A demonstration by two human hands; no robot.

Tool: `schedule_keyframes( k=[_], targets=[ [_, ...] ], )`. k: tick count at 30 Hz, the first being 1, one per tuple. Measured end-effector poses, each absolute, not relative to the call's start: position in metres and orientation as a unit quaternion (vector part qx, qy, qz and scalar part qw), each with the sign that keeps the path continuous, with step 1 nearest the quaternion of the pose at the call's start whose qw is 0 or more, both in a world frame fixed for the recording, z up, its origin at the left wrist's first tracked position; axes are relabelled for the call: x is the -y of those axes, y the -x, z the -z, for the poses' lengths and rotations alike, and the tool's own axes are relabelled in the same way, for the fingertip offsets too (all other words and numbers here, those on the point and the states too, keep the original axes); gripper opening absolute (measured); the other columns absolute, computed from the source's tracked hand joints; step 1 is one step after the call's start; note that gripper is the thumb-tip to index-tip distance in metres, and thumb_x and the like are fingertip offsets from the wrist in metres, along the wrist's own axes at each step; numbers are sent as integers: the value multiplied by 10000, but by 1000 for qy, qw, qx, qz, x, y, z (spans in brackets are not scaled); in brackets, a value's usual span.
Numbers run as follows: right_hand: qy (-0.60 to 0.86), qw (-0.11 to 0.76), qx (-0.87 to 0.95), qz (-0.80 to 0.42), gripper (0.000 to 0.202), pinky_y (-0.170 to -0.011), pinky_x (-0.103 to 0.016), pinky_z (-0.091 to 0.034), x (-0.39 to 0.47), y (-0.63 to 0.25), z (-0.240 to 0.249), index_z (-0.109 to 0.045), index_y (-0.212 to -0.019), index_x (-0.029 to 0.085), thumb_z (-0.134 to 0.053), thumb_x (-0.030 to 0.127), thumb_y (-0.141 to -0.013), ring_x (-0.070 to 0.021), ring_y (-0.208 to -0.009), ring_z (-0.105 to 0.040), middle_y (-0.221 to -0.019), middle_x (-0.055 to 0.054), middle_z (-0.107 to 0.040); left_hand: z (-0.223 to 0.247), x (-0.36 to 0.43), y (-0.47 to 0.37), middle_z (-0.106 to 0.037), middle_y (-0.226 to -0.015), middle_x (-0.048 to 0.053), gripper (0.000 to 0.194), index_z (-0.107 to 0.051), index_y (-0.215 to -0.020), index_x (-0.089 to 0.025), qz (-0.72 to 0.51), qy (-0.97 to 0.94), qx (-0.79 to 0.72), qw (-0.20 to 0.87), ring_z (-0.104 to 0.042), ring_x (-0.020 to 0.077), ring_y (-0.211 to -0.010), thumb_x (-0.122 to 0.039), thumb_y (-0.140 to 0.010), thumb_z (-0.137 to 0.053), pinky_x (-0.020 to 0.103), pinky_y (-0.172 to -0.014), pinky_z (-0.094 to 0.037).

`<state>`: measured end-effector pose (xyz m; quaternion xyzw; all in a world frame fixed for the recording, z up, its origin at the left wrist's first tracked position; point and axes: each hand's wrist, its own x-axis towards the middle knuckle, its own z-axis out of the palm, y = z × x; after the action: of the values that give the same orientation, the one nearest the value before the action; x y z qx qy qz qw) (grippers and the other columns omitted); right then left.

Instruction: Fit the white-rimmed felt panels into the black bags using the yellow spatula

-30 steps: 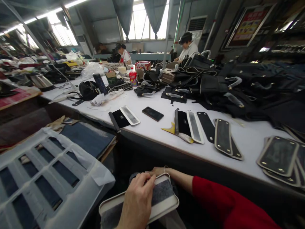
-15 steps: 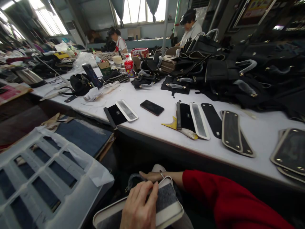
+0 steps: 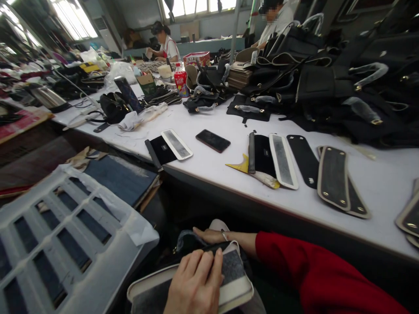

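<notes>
While both hands work low in the frame, beneath the table edge, the scene reads so:

Step in hand: the left hand [image 3: 196, 283] lies flat, fingers spread, pressing on the grey felt panel with a cream border [image 3: 234, 274] at the bottom centre of the frame; judged, a panel is being smoothed or fitted on the lap.
Right hand: the right hand [image 3: 212, 236], red-sleeved, reaches to the panel's far end, fingers extended against a dark piece there; whether it grips, I cannot tell.
Next move: likely calls for steady pressure along the border and keeping the edges aligned.
Count, long white table [image 3: 209, 168]: one black phone [image 3: 213, 140]; two pale-rimmed grey strips [image 3: 176, 144]; one yellow scraper [image 3: 242, 165]; one red-labelled bottle [image 3: 180, 80].
Count, people: two co-workers at the upper centre of the frame.
</notes>
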<state>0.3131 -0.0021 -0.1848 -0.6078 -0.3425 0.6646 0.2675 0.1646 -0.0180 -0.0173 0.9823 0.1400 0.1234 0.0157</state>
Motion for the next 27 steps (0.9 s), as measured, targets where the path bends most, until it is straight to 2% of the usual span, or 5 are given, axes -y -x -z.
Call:
schedule_keyframes(
  k=[5, 12, 18, 24, 27],
  targets=[
    [635, 184, 362, -657, 363, -781, -363, -550, -4, -322, 171, -660, -980, 148, -552, 494, -966, -209, -856, -653, -950, -20, -662, 10, 25, -167, -682, -1043, 91, 406, -544, -1305, -123, -93, -982, -159, 33, -619, 235, -867, -253, -920, -553, 373, -755, -520],
    [584, 224, 472, -621, 464, -633, -275, -484, -1, -387, 86, -694, -959, 124, -476, 533, -976, -118, -614, -567, -728, -5, -632, 13, 37, -170, -664, -1024, 73, 431, -551, -1272, -147, -103, -967, -222, 63, -589, 254, -877, -246, -857, -620, 407, -802, -507],
    [531, 179, 593, -578, 352, -638, -260, -424, 27, -399, 14, -794, -876, 144, -660, 462, -806, -161, -714, -562, -774, -22, -672, 5, 44, -170, -659, -1066, 79, 402, -564, -1269, -127, -92, -957, -252, 109, -587, 274, -956, -239, -884, -591, 446, -895, -488],
    [524, 116, 674, -508, 307, -730, -291, -410, 37, -386, -6, -801, -980, 211, -585, 402, -876, -199, -790, -578, -821, -36, -649, -12, 51, -167, -647, -1128, 91, 377, -540, -1307, -143, -84, -941, -278, 171, -578, 280, -1038, -234, -943, -512, 483, -970, -452],
    [527, 92, 687, -491, 309, -752, -296, -428, 32, -382, -10, -794, -999, 234, -585, 421, -870, -215, -819, -598, -852, -38, -677, -13, 47, -162, -660, -1106, 48, 258, -599, -1185, -207, -112, -923, -293, 225, -584, 249, -1052, -227, -943, -515, 489, -1045, -405]
  ],
)
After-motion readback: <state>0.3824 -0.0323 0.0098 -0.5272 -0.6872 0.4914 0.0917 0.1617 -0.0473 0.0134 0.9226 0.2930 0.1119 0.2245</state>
